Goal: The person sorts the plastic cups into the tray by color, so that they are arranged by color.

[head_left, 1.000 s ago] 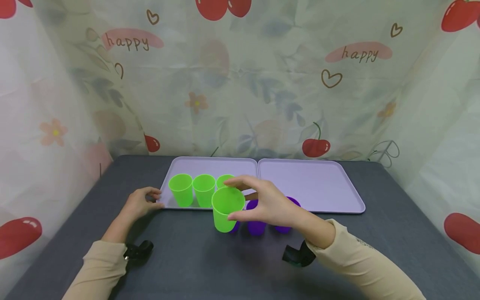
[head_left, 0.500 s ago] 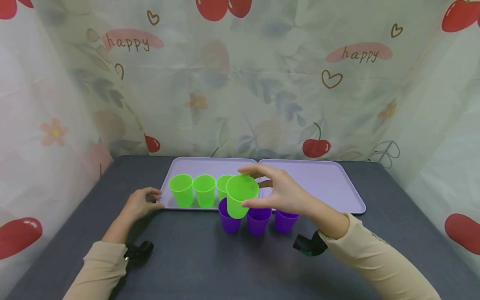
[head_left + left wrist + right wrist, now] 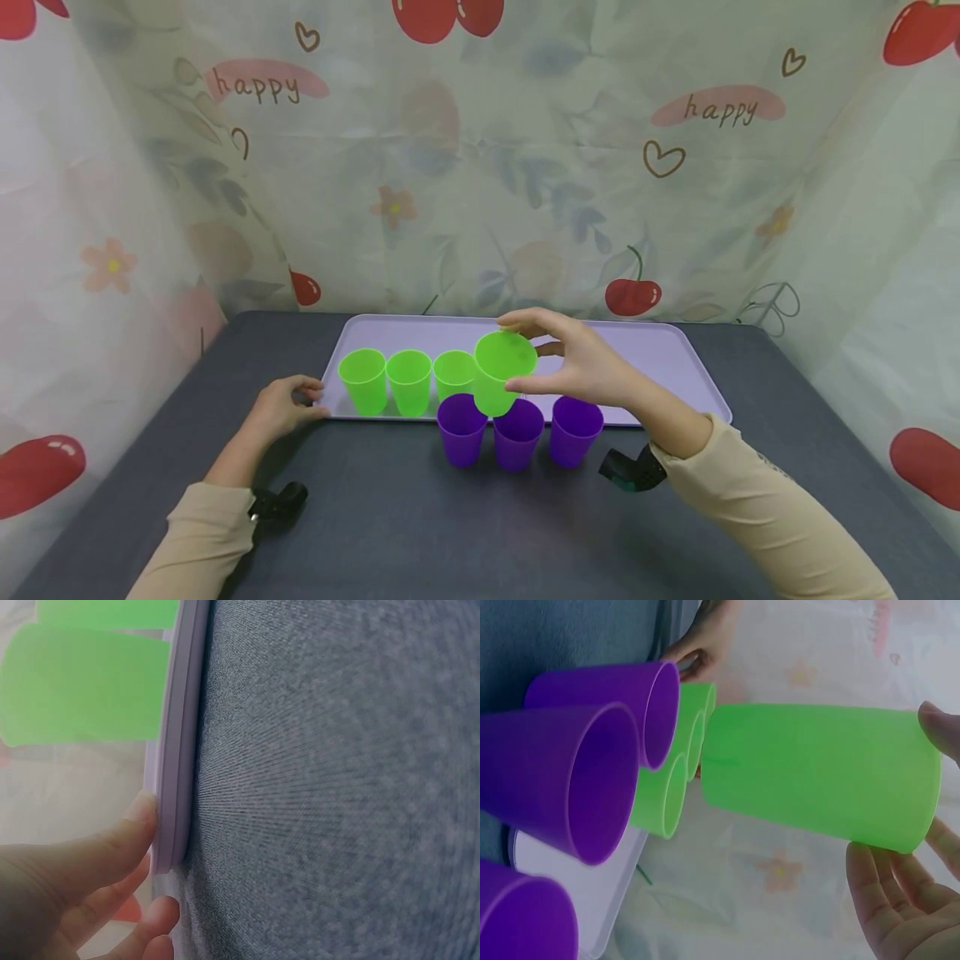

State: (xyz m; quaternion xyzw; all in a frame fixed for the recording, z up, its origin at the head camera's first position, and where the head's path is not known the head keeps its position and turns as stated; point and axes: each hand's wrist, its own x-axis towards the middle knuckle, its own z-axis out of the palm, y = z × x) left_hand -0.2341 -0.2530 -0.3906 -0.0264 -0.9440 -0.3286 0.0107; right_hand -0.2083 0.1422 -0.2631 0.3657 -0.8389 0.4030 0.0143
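The right hand (image 3: 581, 360) pinches a raised green cup (image 3: 497, 367) at its rim between thumb and fingers, near the row of three green cups (image 3: 410, 383) and the purple cups (image 3: 517, 442); the left hand (image 3: 281, 408), fingers relaxed, touches the corner of the lilac tray (image 3: 420, 332). A low or leftward swing could plausibly knock the cup's base against a neighbouring rim, while a slackened pinch could drop it.
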